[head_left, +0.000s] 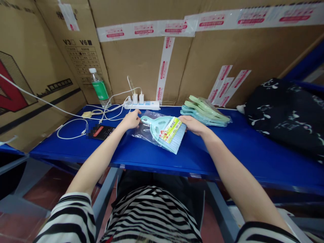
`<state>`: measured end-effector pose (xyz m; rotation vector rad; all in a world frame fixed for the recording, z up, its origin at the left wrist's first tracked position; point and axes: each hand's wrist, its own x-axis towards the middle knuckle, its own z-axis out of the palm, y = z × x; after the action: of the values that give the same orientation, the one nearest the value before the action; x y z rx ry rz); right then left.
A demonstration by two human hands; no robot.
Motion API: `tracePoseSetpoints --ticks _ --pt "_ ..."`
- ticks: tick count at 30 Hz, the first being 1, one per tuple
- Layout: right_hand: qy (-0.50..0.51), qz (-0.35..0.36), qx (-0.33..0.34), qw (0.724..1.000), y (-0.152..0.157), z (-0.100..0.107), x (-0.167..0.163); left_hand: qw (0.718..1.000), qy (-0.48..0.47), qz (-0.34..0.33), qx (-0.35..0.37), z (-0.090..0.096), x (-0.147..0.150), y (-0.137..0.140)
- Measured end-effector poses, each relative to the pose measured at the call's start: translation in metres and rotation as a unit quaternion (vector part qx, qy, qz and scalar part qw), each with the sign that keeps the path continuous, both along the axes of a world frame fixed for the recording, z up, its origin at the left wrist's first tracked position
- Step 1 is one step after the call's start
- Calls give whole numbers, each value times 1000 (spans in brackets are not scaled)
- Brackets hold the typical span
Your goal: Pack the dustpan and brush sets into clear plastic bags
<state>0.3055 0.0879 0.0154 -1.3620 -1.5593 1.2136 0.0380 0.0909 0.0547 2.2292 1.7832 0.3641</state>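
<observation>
A light blue dustpan and brush set (pixel 162 130) with a yellow-and-green label lies at the middle of the blue table. A clear plastic bag (pixel 141 134) spreads around its handle end; how far the bag covers the set is hard to see. With fingers closed, my left hand (pixel 132 119) pinches the bag beside the handle tip. My right hand (pixel 192 125) grips the set's far right corner by the bristles, its thumb on top and the other fingers partly hidden. Just behind that hand rests a pile of green and blue dustpan sets (pixel 206 111) in clear wrapping.
A white power strip (pixel 146 105) with plugged chargers stands along the cardboard wall (pixel 141 64). White cables (pixel 76 114) loop across the left side, near a water bottle (pixel 100 88) and a dark phone-like object (pixel 102 132). A black patterned cloth bundle (pixel 283 116) occupies the right end.
</observation>
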Motion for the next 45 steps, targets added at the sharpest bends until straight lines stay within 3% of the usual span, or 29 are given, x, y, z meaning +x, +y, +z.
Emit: tracePoseSetpoints --ticks 10,19,29,45 --pt "31 17 -44 998 0 -1 0 994 -90 3 -65 -8 1 7" --pt "76 49 -119 989 -3 5 -2 991 -98 15 -92 -17 0 13" --pt "111 62 -125 984 4 1 -1 996 -35 33 -73 -18 0 14" --pt "112 15 -140 984 -3 8 -4 993 104 26 -39 -13 -7 17"
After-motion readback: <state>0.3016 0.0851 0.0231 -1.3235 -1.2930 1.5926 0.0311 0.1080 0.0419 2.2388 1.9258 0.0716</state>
